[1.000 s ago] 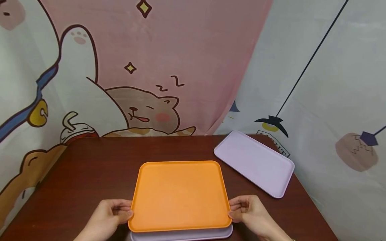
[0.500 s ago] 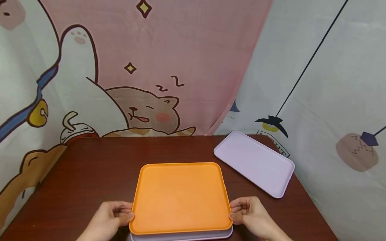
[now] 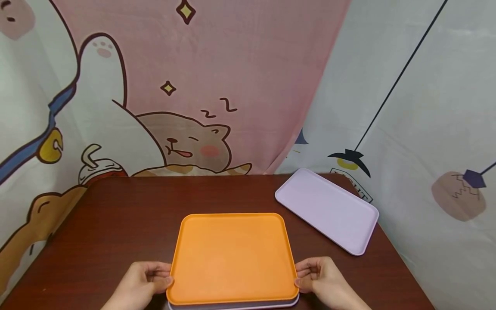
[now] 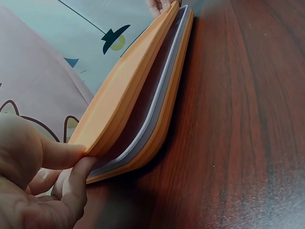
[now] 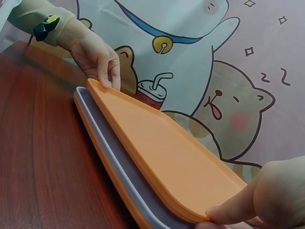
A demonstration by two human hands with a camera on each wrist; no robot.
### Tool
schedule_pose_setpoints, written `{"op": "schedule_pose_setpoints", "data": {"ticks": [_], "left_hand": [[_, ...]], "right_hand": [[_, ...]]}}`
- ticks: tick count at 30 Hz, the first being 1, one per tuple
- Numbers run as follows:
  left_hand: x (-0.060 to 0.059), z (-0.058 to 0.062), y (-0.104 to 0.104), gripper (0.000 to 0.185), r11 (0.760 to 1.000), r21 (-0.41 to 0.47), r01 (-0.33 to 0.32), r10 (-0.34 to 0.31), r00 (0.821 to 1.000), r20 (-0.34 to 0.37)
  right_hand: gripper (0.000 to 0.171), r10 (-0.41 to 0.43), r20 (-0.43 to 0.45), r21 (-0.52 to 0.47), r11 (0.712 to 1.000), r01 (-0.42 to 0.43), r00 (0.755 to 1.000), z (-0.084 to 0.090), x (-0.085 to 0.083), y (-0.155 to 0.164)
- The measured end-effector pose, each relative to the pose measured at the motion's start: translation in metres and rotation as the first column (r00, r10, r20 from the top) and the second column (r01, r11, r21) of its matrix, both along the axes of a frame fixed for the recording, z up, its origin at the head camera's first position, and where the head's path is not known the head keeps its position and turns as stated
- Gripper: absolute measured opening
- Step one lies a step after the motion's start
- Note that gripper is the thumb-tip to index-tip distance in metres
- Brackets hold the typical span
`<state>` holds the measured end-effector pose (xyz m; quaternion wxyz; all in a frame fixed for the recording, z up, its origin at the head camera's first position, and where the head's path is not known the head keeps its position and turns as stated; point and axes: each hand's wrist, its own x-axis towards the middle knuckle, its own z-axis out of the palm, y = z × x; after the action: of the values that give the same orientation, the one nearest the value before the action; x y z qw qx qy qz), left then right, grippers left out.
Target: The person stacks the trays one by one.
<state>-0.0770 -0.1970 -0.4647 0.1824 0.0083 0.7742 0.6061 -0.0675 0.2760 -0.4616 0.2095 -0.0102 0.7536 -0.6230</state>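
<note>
My left hand [image 3: 141, 282] and right hand [image 3: 323, 280] pinch the opposite short sides of an orange rectangular tray [image 3: 232, 258], thumbs on the rim and fingers beneath. Below it lies a lavender tray [image 3: 240, 306], mostly covered in the head view. In the left wrist view, the lavender tray sits on another orange tray [image 4: 173, 95] that rests on the table. A gap separates the held tray from this pair, and the held tray overlaps them from above. The right wrist view also shows the same layers, with the left hand [image 5: 102, 62] at the far corner.
Another lavender tray [image 3: 327, 211] lies at an angle near the right back edge of the dark red-brown table [image 3: 97, 232]. Behind the table hangs a cloth [image 3: 248, 86] printed with cartoon animals.
Both hands have lowered the orange tray slightly and drawn it towards me, so it covers more of the lavender tray under it. The tray at the back right has stayed in place.
</note>
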Motion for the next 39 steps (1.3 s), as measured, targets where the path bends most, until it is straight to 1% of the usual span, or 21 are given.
{"op": "schedule_pose_setpoints", "data": {"ticks": [7, 11, 19, 23, 29, 39], "left_hand": [[0.0003, -0.0067, -0.003, 0.033, 1.0, 0.012, 0.012, -0.012, 1.0, 0.006], [0.0001, -0.0084, -0.004, 0.032, 1.0, 0.011, 0.017, -0.017, 1.0, 0.014], [-0.0001, -0.0085, -0.0062, 0.033, 0.999, 0.001, 0.035, -0.035, 0.999, 0.018], [-0.0004, -0.008, -0.0061, 0.033, 0.999, -0.012, 0.041, -0.041, 0.999, 0.017], [-0.0009, -0.0064, -0.0043, 0.031, 0.999, -0.025, 0.038, -0.036, 0.998, 0.046], [-0.0006, -0.006, -0.0049, 0.03, 0.998, -0.045, 0.05, -0.048, 0.998, 0.032]], "right_hand": [[0.026, 0.003, -0.009, 0.013, 1.0, -0.003, 1.0, -0.0028, 0.0004, -0.0007], [0.027, 0.005, -0.007, 0.011, 1.0, -0.005, 1.0, -0.0033, 0.0006, -0.0002], [0.025, 0.007, 0.045, 0.009, 1.0, -0.007, 0.999, -0.0022, 0.0006, 0.0006], [0.024, 0.011, 0.049, 0.009, 1.0, -0.012, 0.999, -0.0019, 0.0004, 0.0011], [0.023, 0.015, 0.051, 0.013, 1.0, -0.016, 0.999, -0.0013, 0.0007, 0.002], [0.023, 0.025, 0.048, 0.027, 0.999, -0.027, 0.999, 0.0011, 0.0014, 0.0029]]}}
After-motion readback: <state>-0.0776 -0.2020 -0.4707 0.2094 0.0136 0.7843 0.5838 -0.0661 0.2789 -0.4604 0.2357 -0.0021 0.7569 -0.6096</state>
